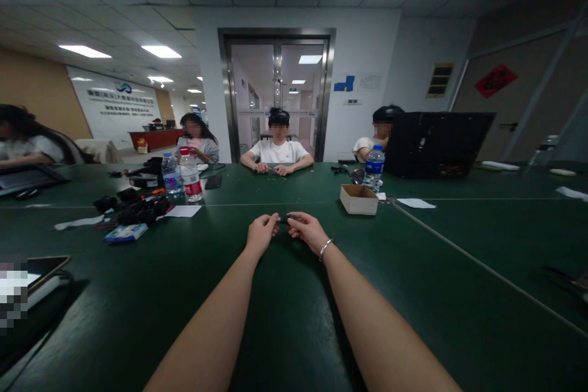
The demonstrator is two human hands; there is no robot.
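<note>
Between my two hands is a small dark, narrow object (pixel 283 220), too small to name for sure. My left hand (pixel 263 234) pinches its left end with thumb and fingertips. At its right end my right hand (pixel 307 231) is closed in a pinch as well, a silver bracelet (pixel 325 250) round the wrist. Both hands are held close together over the green table (pixel 294 294). Fingers cover the ends of the object.
An open cardboard box (pixel 359 201) stands to the right, near a blue-labelled water bottle (pixel 374 168). On the left are two bottles, a red-capped one (pixel 190 176) among them, black gear (pixel 143 211) and a blue-white packet (pixel 125 233). A person (pixel 278 150) sits opposite.
</note>
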